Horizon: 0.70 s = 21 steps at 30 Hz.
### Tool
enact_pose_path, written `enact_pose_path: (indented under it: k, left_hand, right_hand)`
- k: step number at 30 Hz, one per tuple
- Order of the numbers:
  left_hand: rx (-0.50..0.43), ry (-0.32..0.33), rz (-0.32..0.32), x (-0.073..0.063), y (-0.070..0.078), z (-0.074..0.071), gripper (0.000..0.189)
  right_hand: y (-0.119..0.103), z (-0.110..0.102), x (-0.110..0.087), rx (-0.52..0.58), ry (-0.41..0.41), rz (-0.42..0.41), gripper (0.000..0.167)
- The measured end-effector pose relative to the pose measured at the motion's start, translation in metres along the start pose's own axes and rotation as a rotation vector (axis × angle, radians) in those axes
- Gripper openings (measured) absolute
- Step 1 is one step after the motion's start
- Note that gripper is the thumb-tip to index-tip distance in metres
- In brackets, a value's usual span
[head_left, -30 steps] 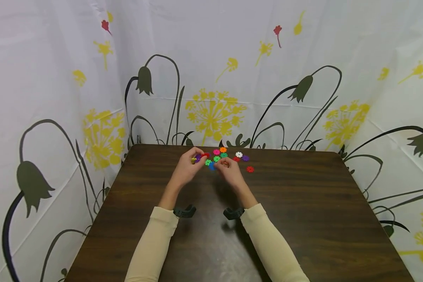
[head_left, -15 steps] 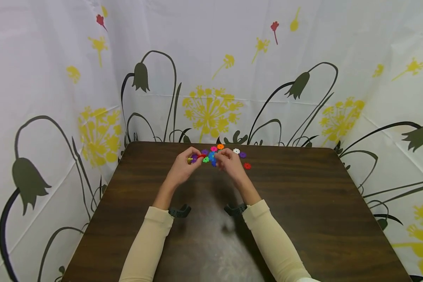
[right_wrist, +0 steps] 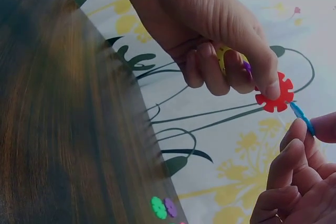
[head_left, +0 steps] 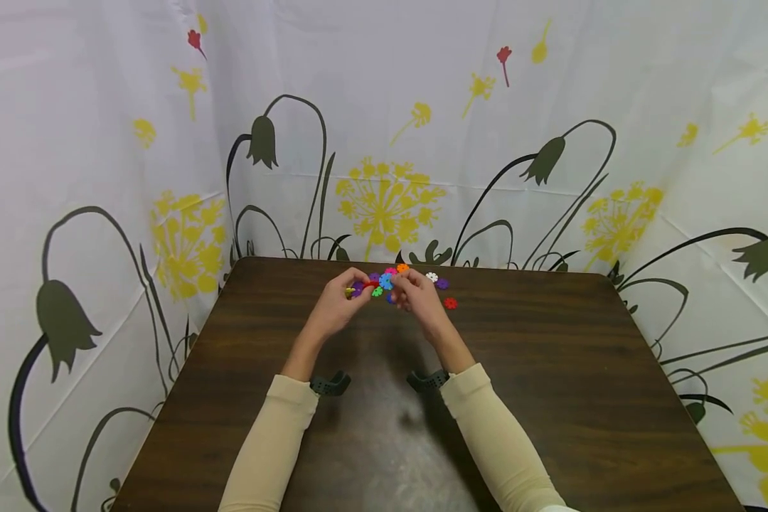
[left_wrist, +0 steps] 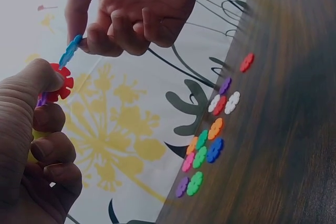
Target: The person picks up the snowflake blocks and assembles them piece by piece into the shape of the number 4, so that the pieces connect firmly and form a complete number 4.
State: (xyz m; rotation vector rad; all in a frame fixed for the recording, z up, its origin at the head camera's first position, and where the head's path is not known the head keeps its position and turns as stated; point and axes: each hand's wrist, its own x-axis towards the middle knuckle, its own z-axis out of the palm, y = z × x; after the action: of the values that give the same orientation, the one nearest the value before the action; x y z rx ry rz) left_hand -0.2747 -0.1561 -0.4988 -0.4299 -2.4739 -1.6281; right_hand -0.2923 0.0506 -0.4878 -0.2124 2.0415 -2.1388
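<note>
My left hand pinches a red flower-shaped interlocking disc between thumb and fingers. Behind the red disc, partly hidden by the fingers, are a purple disc and a yellow disc, held in the same hand. My right hand pinches a light blue flower-shaped disc, seen edge-on in both wrist views. The blue disc's edge is right at the notched rim of the red one. Both hands are raised over the far part of the table.
Loose flower-shaped discs lie near the table's far edge, among them a red one, a white one, a dark blue one and a green one. A patterned curtain hangs behind the brown wooden table.
My right hand has lifted slightly and brought the light blue disc up beside the red one. The left hand keeps its grip, nearly in place. The head view has shifted a little.
</note>
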Motion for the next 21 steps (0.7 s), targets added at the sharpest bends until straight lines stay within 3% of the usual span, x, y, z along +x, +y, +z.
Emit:
enact_pose_path:
  k: [13, 17, 21]
  left_hand:
    - [-0.02, 0.01, 0.014, 0.001, 0.004, 0.005, 0.014]
    - [-0.024, 0.0, 0.017, 0.001, 0.004, 0.008, 0.014]
    - [-0.026, 0.001, 0.045, 0.003, 0.008, 0.011, 0.011]
  right_hand:
    - [0.0, -0.002, -0.003, -0.033, -0.01, -0.03, 0.032]
    - [0.0, -0.003, -0.003, -0.059, -0.054, -0.043, 0.028]
    - [0.0, -0.001, -0.002, -0.139, -0.124, -0.103, 0.037]
